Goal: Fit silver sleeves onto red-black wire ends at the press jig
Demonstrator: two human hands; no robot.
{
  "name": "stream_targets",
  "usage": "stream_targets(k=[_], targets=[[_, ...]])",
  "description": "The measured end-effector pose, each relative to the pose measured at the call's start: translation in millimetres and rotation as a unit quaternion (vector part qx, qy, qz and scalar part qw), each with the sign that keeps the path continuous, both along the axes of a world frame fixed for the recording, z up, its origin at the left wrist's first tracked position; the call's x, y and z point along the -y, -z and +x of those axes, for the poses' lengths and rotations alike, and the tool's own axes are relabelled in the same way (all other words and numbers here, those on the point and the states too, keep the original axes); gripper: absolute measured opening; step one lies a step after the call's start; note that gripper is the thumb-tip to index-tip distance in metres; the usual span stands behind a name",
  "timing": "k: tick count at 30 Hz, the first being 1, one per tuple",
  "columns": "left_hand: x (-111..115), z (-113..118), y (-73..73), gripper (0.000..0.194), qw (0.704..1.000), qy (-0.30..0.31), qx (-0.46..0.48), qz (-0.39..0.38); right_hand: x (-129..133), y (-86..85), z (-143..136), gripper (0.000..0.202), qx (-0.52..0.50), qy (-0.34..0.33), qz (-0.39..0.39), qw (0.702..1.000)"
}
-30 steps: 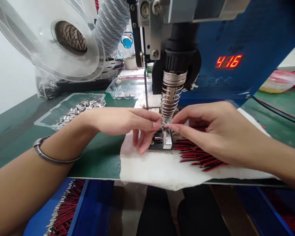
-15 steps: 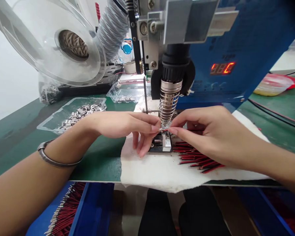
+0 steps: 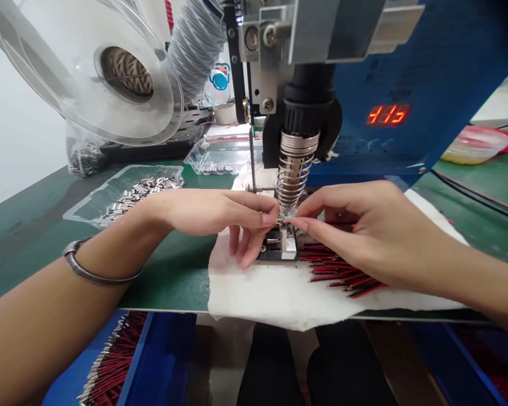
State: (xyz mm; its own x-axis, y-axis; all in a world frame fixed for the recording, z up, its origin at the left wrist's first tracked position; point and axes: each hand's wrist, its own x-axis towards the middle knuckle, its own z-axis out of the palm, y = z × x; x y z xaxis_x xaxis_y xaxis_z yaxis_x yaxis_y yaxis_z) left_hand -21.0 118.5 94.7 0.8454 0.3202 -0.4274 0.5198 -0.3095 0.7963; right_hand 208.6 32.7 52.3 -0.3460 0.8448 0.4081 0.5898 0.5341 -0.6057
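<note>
A clear hood (image 3: pixel 74 73) on a ribbed hose (image 3: pixel 198 49) hangs above the worktop (image 3: pixel 169 273), left. A red-and-yellow package (image 3: pixel 474 144) lies at right, near the far edge.

- On the red display (image 3: pixel 388 115) at right I read what looks like 415.
- Lettering (image 3: pixel 400 93) above it on the blue housing (image 3: pixel 444 73) is too blurred for me.
</note>
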Motion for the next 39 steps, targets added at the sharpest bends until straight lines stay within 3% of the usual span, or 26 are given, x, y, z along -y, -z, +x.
stream_targets(k=[39], targets=[[2.0,-0.6,-2.6,0.031,0.999,-0.034,-0.001,-0.037,2.2,-1.3,0.0,0.017,0.021,0.003,0.023,1.0]])
